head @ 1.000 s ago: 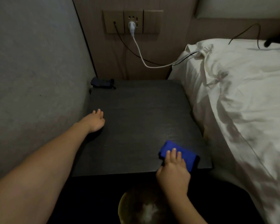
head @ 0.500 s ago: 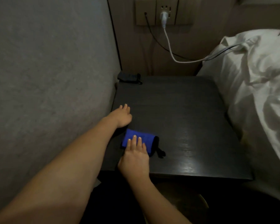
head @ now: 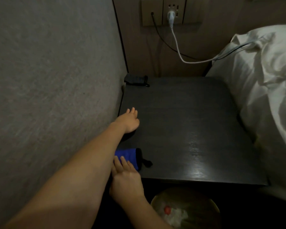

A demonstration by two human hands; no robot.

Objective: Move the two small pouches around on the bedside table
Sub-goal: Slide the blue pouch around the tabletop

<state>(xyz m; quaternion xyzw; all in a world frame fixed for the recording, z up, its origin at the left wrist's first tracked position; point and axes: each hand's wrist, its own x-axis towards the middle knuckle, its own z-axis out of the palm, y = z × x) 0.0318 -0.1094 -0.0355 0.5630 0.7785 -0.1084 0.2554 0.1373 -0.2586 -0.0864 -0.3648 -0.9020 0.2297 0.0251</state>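
- While the left hand (head: 128, 122) lies over the bedside table (head: 188, 129) with fingers straight and loosely together, holding nothing, its forearm stretches back across the near left corner of the tabletop.
- Straight fingers (head: 125, 162) of the right hand (head: 125, 177) rest flat on the blue pouch (head: 128, 156), not curled round it; the palm sits just over the table's front edge.
- That blue pouch lies right under the right fingertips, behind the left hand's wrist and partly hidden by the left forearm; its black end and short black cord (head: 146, 162) stick out to the right of the right hand.
- A dark pouch (head: 135, 79) sits well ahead of the left fingertips, in the far left corner of the table against the wall, well apart from the blue one.
- Further beyond the left hand, a wall socket panel (head: 170, 12) holds a white plug (head: 171, 18), and its white cable (head: 185, 59) runs off toward the bed.
- White bedding (head: 262, 80) lies to the right of both hands, beside the table.
- Just below and to the right of the right wrist stands a round bin (head: 185, 210) with crumpled white scraps and something small and red inside.
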